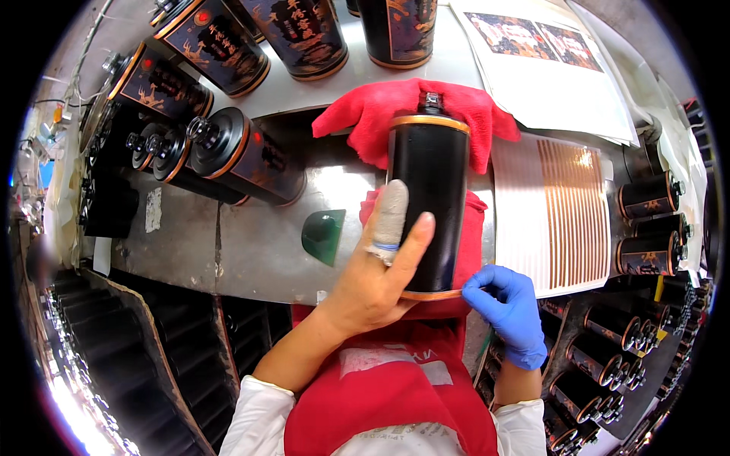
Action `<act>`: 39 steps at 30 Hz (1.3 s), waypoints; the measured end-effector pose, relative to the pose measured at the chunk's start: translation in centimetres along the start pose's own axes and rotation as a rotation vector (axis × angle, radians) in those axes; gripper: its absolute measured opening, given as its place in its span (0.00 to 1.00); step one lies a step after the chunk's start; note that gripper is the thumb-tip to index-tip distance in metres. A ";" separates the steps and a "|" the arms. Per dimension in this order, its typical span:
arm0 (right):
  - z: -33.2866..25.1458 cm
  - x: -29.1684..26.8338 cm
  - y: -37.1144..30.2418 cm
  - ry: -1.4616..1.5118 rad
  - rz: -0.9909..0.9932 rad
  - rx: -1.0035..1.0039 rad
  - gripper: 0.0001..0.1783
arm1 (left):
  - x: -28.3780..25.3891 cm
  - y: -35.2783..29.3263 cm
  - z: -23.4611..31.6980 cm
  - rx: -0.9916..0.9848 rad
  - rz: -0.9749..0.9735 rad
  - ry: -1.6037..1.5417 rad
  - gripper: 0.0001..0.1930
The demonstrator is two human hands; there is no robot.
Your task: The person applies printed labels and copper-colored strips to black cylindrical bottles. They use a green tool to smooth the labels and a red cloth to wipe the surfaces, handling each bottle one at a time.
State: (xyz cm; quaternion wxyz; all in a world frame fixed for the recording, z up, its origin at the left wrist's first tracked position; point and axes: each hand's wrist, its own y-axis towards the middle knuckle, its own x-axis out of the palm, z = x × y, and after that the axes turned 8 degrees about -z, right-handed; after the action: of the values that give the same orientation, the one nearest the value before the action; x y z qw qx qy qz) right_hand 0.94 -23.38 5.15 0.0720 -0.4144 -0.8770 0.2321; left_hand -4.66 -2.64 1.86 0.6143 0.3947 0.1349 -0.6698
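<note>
A glossy black bottle (430, 197) lies with its clear-capped neck away from me, on a red cloth (365, 114). Gold bands circle its shoulder and its base. My left hand (372, 281) grips the lower left side, its thumb and a finger in a whitish cover resting on the black surface. At the base's right edge, my blue-gloved right hand (503, 308) is closed, thumb and forefinger pinching the gold strip (433, 295) that runs along the rim. Its other fingers are curled. To the left of the bottle sits a dark green, flat, rounded piece (324, 236).
A sheet of gold-brown strips (570, 220) lies to the right, below printed papers (547, 68). Decorated black bottles (251, 156) stand at left and on the back shelf (304, 95). More bottles (646, 254) lie at far right; dark cylinders (99, 342) fill racks below left.
</note>
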 end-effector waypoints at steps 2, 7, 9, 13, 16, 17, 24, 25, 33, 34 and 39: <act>-0.3 1.1 0.0 -0.013 0.016 -0.066 0.04 | 0.5 -1.4 -0.6 -0.091 0.003 -0.127 0.48; -1.0 2.2 -0.2 -0.019 0.034 -0.110 0.03 | 0.4 -2.4 -0.5 -0.228 0.001 -0.290 0.51; -1.0 2.0 -0.2 -0.016 0.036 -0.093 0.02 | -0.5 -1.2 1.0 -0.186 0.045 -0.188 0.49; -0.8 2.0 -0.3 -0.009 0.044 -0.091 0.02 | -1.4 1.1 2.0 -0.022 0.022 0.126 0.47; -0.8 1.9 -0.1 -0.014 0.051 -0.081 0.02 | -0.7 1.1 1.1 0.008 -0.005 0.114 0.48; -0.7 1.8 0.1 -0.014 0.057 -0.079 0.02 | -0.5 0.8 1.0 -0.021 0.000 0.037 0.49; 1.6 0.9 0.1 0.075 0.108 -0.047 0.03 | -0.6 -1.9 -0.7 -0.112 -0.127 -0.333 0.60; 1.6 0.8 0.0 0.093 0.106 -0.028 0.03 | -0.7 -1.9 -0.4 -0.136 -0.104 -0.437 0.59; 1.0 1.4 0.5 0.284 0.001 0.040 0.05 | -0.5 -0.2 2.7 -0.302 0.132 -1.082 0.46; 1.1 1.6 0.6 0.280 0.002 0.012 0.05 | -0.3 0.0 3.1 -0.317 0.138 -1.040 0.46; 1.6 1.4 0.9 0.260 -0.050 -0.013 0.05 | 0.1 0.7 4.0 -0.345 0.128 -0.649 0.48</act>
State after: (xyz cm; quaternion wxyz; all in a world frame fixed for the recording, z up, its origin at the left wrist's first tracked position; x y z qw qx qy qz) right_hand 0.15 -22.34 3.23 0.1881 -0.4197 -0.8718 0.1688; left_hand -5.46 -5.54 4.64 0.7233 0.0601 0.0193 -0.6876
